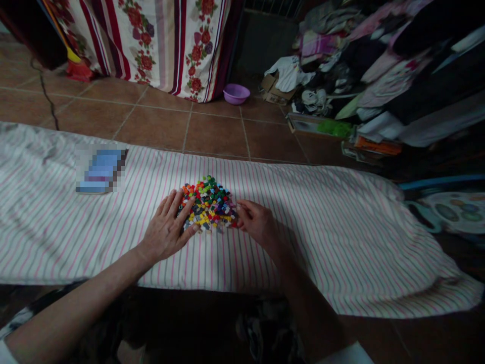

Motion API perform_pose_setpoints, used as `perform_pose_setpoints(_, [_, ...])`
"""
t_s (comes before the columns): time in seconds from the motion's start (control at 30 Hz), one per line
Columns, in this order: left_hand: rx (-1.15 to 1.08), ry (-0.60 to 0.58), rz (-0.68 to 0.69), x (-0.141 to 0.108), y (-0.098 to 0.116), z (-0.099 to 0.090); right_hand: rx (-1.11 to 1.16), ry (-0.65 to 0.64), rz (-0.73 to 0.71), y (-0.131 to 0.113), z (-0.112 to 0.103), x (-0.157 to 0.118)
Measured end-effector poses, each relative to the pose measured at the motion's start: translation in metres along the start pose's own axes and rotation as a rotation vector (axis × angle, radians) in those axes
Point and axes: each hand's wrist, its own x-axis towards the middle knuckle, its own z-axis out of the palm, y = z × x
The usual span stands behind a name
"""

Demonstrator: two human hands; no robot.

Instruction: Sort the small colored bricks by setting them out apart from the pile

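Observation:
A heap of small coloured building bricks lies on a striped cloth, mixed in red, green, yellow, blue, white and more. My left hand rests flat, palm down, along the heap's left side; its spread fingers touch the bricks. At the right edge of the heap is my right hand, its fingers curled and the thumb and index finger pinched together. Whether a brick sits in that pinch is too small to tell.
A blurred blue-screened object, apparently a phone, lies on the cloth to the left. Beyond the cloth's far edge, a purple basin stands on the tiled floor before a floral curtain. Clothes and shoes are piled at right.

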Motion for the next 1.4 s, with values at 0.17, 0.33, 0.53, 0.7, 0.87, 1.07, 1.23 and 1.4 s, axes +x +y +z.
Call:
perform_pose_setpoints(0.17, [-0.038,-0.027,-0.029,0.009,0.001,0.004,-0.045,0.028,-0.221,-0.002,0.011,0.005])
perform_pose_setpoints(0.33, [-0.075,-0.057,-0.045,0.016,0.001,0.004,0.009,0.008,-0.362,-0.008,0.02,0.009])
perform_pose_setpoints(0.53, [-0.116,-0.019,-0.074,0.027,-0.003,0.012,-0.067,0.184,-0.387,-0.016,0.022,0.019])
perform_pose_setpoints(0.7, [-0.126,0.003,-0.118,0.04,-0.007,0.021,-0.174,0.295,-0.214,-0.011,0.023,0.031])
perform_pose_setpoints(0.87, [-0.176,0.011,-0.071,0.047,-0.008,0.025,-0.212,0.183,-0.163,-0.017,0.026,0.034])
perform_pose_setpoints(1.07, [-0.2,0.029,-0.054,0.048,-0.013,0.025,-0.147,0.07,-0.253,-0.027,0.041,0.037])
perform_pose_setpoints(1.23, [-0.232,0.004,-0.055,0.048,-0.017,0.02,-0.119,0.172,-0.284,-0.032,0.048,0.045])
perform_pose_setpoints(1.4, [-0.235,0.001,-0.072,0.048,-0.014,0.015,-0.213,0.259,-0.186,-0.041,0.041,0.052])
